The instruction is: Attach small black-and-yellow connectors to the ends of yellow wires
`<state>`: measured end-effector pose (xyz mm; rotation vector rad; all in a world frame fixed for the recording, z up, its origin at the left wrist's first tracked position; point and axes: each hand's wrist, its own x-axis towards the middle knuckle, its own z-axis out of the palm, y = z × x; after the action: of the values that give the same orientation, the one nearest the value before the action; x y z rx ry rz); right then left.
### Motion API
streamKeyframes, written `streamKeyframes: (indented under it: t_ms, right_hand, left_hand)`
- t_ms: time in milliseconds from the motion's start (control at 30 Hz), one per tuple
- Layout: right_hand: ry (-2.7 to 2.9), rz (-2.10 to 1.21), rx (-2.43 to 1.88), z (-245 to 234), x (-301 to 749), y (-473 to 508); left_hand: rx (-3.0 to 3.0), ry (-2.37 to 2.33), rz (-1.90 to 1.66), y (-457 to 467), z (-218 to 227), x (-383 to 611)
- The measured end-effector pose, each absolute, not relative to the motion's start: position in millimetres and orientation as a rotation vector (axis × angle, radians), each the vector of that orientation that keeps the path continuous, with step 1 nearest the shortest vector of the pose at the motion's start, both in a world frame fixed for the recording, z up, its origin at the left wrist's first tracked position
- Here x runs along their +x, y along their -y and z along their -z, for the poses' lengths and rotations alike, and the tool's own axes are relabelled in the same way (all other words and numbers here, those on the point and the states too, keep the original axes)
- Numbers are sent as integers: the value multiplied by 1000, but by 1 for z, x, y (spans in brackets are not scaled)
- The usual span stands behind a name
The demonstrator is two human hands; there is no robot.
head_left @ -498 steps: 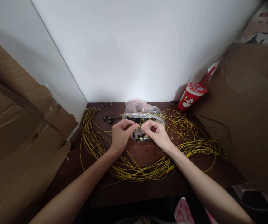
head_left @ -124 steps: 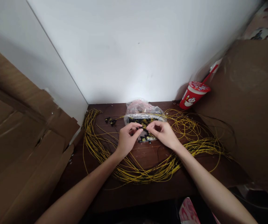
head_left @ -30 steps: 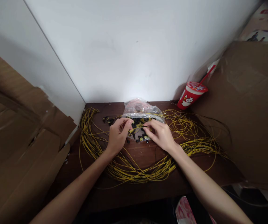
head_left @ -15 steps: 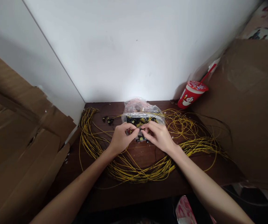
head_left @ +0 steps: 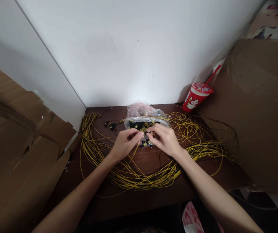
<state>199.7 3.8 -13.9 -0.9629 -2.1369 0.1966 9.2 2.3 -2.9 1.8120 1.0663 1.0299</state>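
Observation:
My left hand (head_left: 123, 144) and my right hand (head_left: 164, 139) meet fingertip to fingertip over a dark wooden table (head_left: 153, 197). Between the pinched fingers sits a small piece at the end of a thin yellow wire; which hand holds what is too small to tell. Just behind the fingers lies a clear plastic bag (head_left: 144, 115) with several small black and yellow connectors. A big loop of yellow wires (head_left: 141, 178) circles the hands on the table.
A red paper cup with a straw (head_left: 195, 97) stands at the back right by the white wall. Brown cardboard (head_left: 20, 152) leans at the left, more cardboard (head_left: 257, 106) at the right. A few loose connectors (head_left: 110, 124) lie at the back left.
A second ago both hands reached into the bag's connectors; they have since drawn back a little and come together, fingertips pinched. The view has shifted slightly.

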Motion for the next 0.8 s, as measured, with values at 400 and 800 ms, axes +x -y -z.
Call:
streamKeyframes:
  t_ms: [400,800]
  right_hand:
    - [2026,-148,-1051,15,205,-9]
    - [2184,-160,-878,16,197,-3]
  left_hand:
    - [1636,-1042,-1165,0,1,8]
    - [1921,-1083,-1031,1,8,9]
